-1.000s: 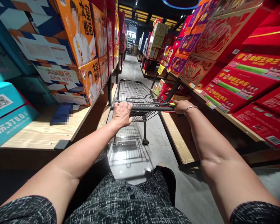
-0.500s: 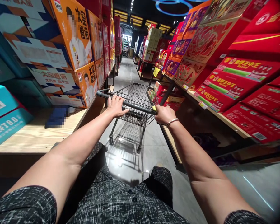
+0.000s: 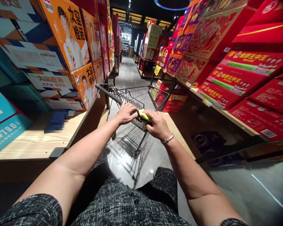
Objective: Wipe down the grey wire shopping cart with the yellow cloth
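Observation:
A black wire shopping cart (image 3: 132, 97) stands turned in front of me, its handle (image 3: 109, 94) slanting from upper left to lower right. My left hand (image 3: 127, 113) is bent over the handle near its right end, fingers curled on the bar. Right beside it, my right hand (image 3: 158, 124) is closed around that end. A yellow-green piece (image 3: 144, 115) shows under its fingers; whether it is a cloth or part of the handle I cannot tell. The right fingertips are partly hidden. The wire basket holds nothing that I can make out.
Stacked orange cartons (image 3: 76, 47) and a turquoise box (image 3: 7, 122) line the wooden shelf (image 3: 25, 141) on my left, with a dark blue item (image 3: 55, 121) on it. Red boxes (image 3: 245, 81) fill the right shelf. A tiled aisle (image 3: 128, 69) runs ahead.
The cart has swung round, its basket now pointing to the right. My left hand has moved right along the handle, close to my right hand. More of the yellow-green piece shows.

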### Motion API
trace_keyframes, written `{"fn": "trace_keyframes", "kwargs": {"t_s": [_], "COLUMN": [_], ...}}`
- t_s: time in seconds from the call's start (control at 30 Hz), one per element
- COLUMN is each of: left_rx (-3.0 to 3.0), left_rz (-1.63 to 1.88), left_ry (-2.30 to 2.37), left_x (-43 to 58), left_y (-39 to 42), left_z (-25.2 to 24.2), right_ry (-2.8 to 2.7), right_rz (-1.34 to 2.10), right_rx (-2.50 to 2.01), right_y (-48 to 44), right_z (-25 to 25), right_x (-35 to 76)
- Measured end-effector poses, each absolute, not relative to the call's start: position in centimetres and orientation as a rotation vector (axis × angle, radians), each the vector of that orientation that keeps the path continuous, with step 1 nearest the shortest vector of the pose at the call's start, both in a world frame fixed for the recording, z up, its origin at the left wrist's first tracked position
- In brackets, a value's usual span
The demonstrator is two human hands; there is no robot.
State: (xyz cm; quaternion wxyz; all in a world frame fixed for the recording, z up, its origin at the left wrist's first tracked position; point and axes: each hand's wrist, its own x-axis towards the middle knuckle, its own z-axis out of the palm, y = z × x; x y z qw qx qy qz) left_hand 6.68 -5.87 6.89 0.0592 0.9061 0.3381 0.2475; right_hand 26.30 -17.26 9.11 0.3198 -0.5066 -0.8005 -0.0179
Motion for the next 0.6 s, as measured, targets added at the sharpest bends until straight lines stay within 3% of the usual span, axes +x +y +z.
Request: {"fn": "trace_keyframes", "kwargs": {"t_s": [0.13, 0.37, 0.6], "left_rx": [2.635, 2.575, 2.546], "left_rz": [0.777, 0.766, 0.761], "left_ry": [1.044, 1.101, 1.153], "left_x": [6.1, 5.2, 3.4], "left_y": [-5.8, -5.4, -5.6], "left_z": [7.3, 7.5, 7.3], "right_ry": [-1.937, -1.549, -1.8], "right_rz": [-0.033, 0.02, 0.12], "right_rx": [-1.219, -1.468, -1.211], "right_y": [-15.5, -10.2, -13.9], "right_z": [6.4, 1.4, 4.1], "right_x": [27.9, 30.6, 27.6]}}
